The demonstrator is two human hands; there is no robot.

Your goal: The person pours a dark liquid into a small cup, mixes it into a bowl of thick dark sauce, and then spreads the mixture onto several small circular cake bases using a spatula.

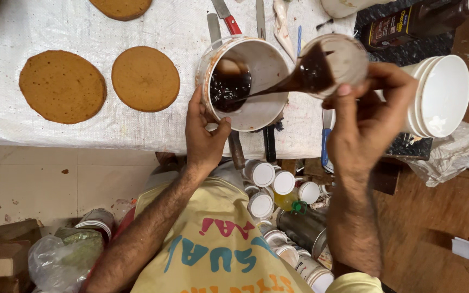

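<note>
My left hand grips the near rim of a white tub tilted on the table, with dark brown syrup pooled inside. My right hand holds a smaller round container tipped on its side, and a dark stream of syrup runs from it into the tub. Two flat round brown cake layers lie on the white cloth to the left. Part of a third layer shows at the top edge.
Knives and spatulas lie behind the tub. A stack of white tubs rests on its side at the right, under a dark bottle. Below the table edge stand several white-capped bottles and a crumpled plastic bag.
</note>
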